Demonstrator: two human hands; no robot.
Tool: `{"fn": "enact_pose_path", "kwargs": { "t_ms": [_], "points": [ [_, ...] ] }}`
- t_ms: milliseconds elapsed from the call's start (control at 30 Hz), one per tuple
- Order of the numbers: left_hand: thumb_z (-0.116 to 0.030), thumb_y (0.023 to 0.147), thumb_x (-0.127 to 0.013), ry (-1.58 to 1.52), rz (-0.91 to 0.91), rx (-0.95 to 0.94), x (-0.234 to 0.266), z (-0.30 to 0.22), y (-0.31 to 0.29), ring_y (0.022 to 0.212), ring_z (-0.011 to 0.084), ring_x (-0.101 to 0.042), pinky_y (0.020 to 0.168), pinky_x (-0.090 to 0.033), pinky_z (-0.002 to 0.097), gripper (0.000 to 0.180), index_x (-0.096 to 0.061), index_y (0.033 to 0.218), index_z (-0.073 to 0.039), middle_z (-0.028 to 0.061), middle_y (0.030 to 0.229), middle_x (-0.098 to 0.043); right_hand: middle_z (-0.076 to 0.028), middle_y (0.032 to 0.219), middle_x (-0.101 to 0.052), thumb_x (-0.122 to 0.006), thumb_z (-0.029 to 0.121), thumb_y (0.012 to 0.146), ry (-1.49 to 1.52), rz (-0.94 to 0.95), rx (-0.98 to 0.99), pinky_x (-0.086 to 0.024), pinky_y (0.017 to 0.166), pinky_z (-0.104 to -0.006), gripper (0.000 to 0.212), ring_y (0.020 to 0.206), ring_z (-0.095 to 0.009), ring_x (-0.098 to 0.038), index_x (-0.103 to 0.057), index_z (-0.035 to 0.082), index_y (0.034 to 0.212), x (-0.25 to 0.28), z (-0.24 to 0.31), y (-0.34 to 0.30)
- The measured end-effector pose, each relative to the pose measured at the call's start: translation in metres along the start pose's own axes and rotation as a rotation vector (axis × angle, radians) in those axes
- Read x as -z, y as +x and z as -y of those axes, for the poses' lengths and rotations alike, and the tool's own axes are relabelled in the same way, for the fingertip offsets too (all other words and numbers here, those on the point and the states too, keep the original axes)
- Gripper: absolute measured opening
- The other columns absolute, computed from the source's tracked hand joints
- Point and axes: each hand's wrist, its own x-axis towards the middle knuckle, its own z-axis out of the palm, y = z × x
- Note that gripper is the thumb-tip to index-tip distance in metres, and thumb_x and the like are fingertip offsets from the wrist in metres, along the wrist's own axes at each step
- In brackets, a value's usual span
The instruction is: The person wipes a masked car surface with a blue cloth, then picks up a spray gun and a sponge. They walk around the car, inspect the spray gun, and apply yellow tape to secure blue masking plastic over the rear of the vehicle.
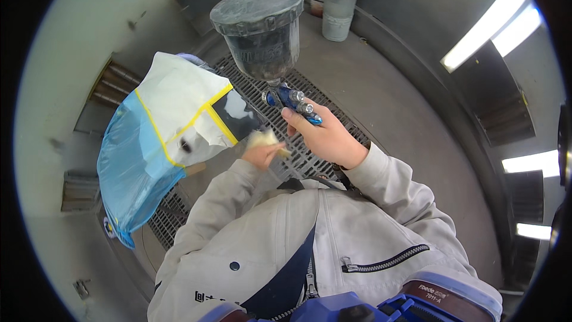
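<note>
My right hand (330,140) is wrapped round a blue and silver spray gun (287,96), held up in front of my chest. A large dark paint cup (262,45) with a dusty grey lid sits on top of the gun. Lower and to the left, my left hand (260,156) grips a pale yellowish cloth (262,138), blurred by motion. The cloth is close to the edge of a dark panel (245,126) with a light grey patch (236,106); whether they touch I cannot tell. Yellow tape (221,125), white masking paper (179,86) and blue plastic film (128,152) surround the panel.
Metal floor grating (333,113) runs below my hands. A grey bucket (338,15) stands by the far wall, with a small reddish container (316,5) beside it. Bright strip lights (485,24) line the right wall.
</note>
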Motion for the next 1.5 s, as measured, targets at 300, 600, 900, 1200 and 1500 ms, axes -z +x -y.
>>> {"fn": "enact_pose_path", "kwargs": {
  "t_ms": [300, 600, 900, 1200, 1500],
  "points": [
    [-0.012, 0.096, -0.075, -0.405, -0.399, 0.272, 0.062, -0.128, -0.039, 0.075, 0.0196, -0.066, 0.072, -0.053, 0.0311, 0.014, -0.076, 0.105, -0.002, 0.0108, 0.087, -0.073, -0.002, 0.101, -0.069, -0.067, 0.027, 0.111, 0.044, 0.116, -0.143, -0.051, 0.079, -0.0249, 0.062, 0.086, -0.007, -0.060, -0.045, 0.010, 0.167, 0.034, -0.002, 0.021],
    [-0.014, 0.108, -0.068, -1.173, -0.338, 0.512, 0.055, -0.217, 0.029, 0.109, 0.0140, -0.069, 0.097, -0.054, 0.0291, 0.029, -0.073, 0.131, 0.003, 0.0099, 0.116, -0.078, -0.009, 0.105, -0.069, -0.038, 0.056, 0.116, 0.281, 0.167, -0.077, -0.035, 0.047, -0.0208, 0.065, 0.052, -0.004, -0.041, -0.043, 0.010, 0.162, 0.051, -0.020, 0.038],
    [-0.012, 0.107, -0.071, -1.620, -0.319, 0.355, -0.009, -0.217, 0.055, 0.111, 0.0162, -0.073, 0.102, -0.057, 0.0314, 0.032, -0.070, 0.133, 0.007, 0.0136, 0.119, -0.079, -0.014, 0.098, -0.066, -0.026, 0.080, 0.107, 0.425, 0.033, -0.211, -0.034, 0.043, -0.0265, 0.090, 0.045, -0.009, -0.040, -0.059, -0.003, 0.105, 0.067, 0.005, 0.027],
    [-0.014, 0.103, -0.077, -1.774, -0.258, 0.289, -0.016, -0.224, 0.065, 0.108, 0.0169, -0.074, 0.100, -0.058, 0.0315, 0.028, -0.076, 0.128, -0.002, 0.0097, 0.115, -0.080, -0.018, 0.105, -0.064, -0.025, 0.082, 0.106, 0.221, 0.016, -0.224, -0.035, 0.044, -0.0281, 0.083, 0.047, -0.011, -0.040, -0.051, 0.004, 0.096, 0.054, 0.022, 0.009],
    [-0.046, 0.088, -0.073, -0.239, 0.490, 0.400, -0.074, -0.138, -0.012, 0.089, 0.0390, -0.074, 0.075, -0.058, 0.0510, 0.036, -0.077, 0.101, -0.013, 0.0170, 0.093, -0.076, -0.020, 0.115, -0.067, -0.033, 0.078, 0.107, 0.255, -0.029, -0.040, -0.034, 0.050, -0.0272, 0.079, 0.050, -0.011, -0.038, -0.051, 0.005, 0.084, 0.060, 0.111, 0.059]
  ]
}}
